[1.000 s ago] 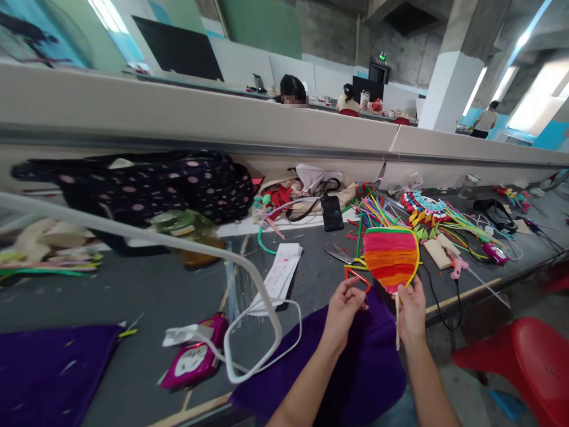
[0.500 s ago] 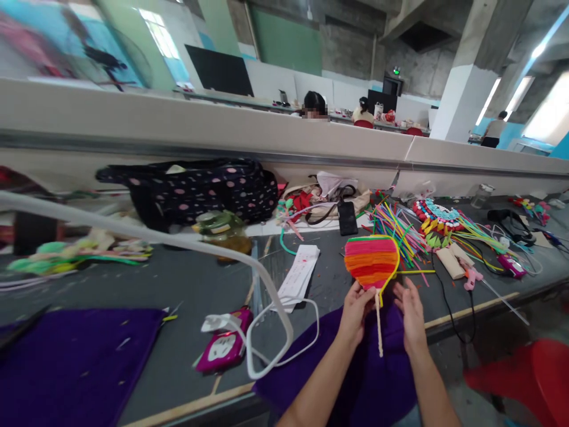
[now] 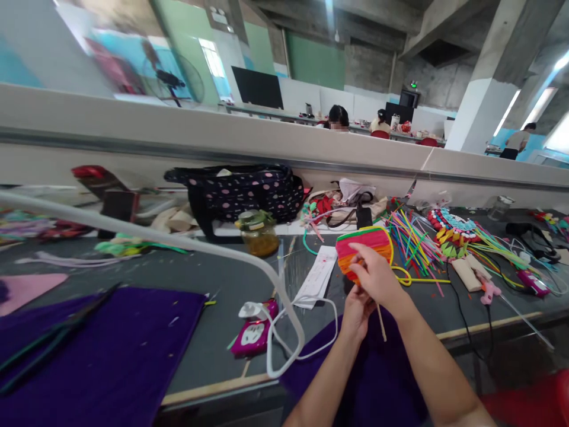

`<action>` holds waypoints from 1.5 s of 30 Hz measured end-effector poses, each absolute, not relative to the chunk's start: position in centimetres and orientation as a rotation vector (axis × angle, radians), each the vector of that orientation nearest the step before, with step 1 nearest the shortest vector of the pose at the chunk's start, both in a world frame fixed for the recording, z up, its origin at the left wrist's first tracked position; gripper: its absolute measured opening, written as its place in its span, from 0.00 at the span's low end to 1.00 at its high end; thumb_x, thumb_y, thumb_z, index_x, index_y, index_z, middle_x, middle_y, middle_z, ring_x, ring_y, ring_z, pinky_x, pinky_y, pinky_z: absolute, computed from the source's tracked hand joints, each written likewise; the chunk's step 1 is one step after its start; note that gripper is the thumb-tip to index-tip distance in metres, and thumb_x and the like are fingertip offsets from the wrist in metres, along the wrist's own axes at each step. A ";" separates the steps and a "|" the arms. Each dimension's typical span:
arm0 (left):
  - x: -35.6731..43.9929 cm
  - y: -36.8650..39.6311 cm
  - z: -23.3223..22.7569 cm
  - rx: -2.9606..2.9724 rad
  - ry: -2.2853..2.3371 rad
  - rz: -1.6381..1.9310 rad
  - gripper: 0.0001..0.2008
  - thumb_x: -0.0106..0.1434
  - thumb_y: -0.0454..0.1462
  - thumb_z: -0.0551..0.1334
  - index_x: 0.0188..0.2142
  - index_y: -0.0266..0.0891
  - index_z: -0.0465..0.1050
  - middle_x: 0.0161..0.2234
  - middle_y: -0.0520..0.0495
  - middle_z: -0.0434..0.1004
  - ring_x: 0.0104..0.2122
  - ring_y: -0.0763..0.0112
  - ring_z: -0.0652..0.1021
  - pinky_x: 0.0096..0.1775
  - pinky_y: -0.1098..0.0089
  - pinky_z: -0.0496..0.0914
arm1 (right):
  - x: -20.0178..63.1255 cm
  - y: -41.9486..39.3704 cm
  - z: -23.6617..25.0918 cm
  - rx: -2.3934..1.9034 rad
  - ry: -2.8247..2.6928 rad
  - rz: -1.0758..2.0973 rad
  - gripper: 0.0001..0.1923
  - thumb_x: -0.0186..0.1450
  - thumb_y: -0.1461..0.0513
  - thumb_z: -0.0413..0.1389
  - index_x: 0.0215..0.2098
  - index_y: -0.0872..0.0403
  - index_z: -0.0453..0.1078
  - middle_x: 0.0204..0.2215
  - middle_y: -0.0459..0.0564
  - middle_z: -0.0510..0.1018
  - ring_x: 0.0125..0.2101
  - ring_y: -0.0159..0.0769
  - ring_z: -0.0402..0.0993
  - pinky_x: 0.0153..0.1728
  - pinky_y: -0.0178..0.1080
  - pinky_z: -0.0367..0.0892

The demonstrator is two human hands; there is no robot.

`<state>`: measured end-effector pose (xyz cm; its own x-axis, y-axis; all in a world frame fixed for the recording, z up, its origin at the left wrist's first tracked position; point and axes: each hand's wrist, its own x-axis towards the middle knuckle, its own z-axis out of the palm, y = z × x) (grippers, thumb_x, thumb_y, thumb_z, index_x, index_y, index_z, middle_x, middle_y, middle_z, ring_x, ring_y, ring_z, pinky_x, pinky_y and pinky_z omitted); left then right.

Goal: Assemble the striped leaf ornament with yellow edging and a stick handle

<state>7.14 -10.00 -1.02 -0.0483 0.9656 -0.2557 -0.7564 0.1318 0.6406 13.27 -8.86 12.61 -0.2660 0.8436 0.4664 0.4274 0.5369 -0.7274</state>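
A hand fan (image 3: pixel 344 249) striped pink and orange, made of what look like fuzzy craft stems, is held up over the table's front edge. Its thin pale stick (image 3: pixel 382 323) points down, and a yellow stem (image 3: pixel 392 243) runs along the right edge, with a loose loop beside it. My left hand (image 3: pixel 357 311) is closed around the fan's base where the stick begins. Across the front of the fan lies my right hand (image 3: pixel 380 276), its thumb and index finger apart near the striped face. It covers the lower right of the fan.
Loose coloured stems (image 3: pixel 411 243), a pink glue gun (image 3: pixel 489 289) with a cord, and a beaded piece (image 3: pixel 453 222) lie to the right. A white tube (image 3: pixel 222 249) arches across the left. Scissors (image 3: pixel 57 338) rest on purple cloth (image 3: pixel 128 356). A glass jar (image 3: pixel 258 234) stands before a dotted bag (image 3: pixel 249 190).
My right hand has moved from beside the fan to across its front. The yellow stem's lower end now loops out to the right. The view has shifted left.
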 end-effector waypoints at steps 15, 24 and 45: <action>8.0 -10.5 0.7 0.366 0.697 1.500 0.20 0.41 0.35 0.77 0.35 0.35 0.78 0.31 0.47 0.84 0.29 0.69 0.81 0.35 0.70 0.74 | 19.2 -12.4 0.6 -1.264 -1.247 0.828 0.14 0.62 0.53 0.57 0.32 0.56 0.74 0.27 0.48 0.78 0.27 0.34 0.72 0.31 0.34 0.67; 8.5 -11.5 1.5 0.429 0.712 1.470 0.21 0.42 0.34 0.76 0.38 0.36 0.79 0.35 0.45 0.85 0.34 0.65 0.82 0.40 0.68 0.73 | 19.2 -12.7 0.4 -1.195 -1.129 0.992 0.11 0.61 0.55 0.60 0.30 0.56 0.74 0.23 0.45 0.76 0.24 0.32 0.70 0.27 0.33 0.66; 9.8 -11.9 1.3 0.403 0.667 1.380 0.16 0.43 0.37 0.77 0.33 0.34 0.81 0.29 0.44 0.83 0.30 0.69 0.80 0.37 0.72 0.72 | 18.3 -14.5 0.4 -1.235 -1.578 0.097 0.13 0.70 0.64 0.49 0.42 0.55 0.76 0.33 0.53 0.81 0.34 0.36 0.78 0.38 0.36 0.72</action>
<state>9.80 -11.86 1.30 0.0521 0.9791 -0.1963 -0.7623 0.1660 0.6256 18.30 -14.46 0.36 0.1173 0.7324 0.6707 0.6443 0.4578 -0.6126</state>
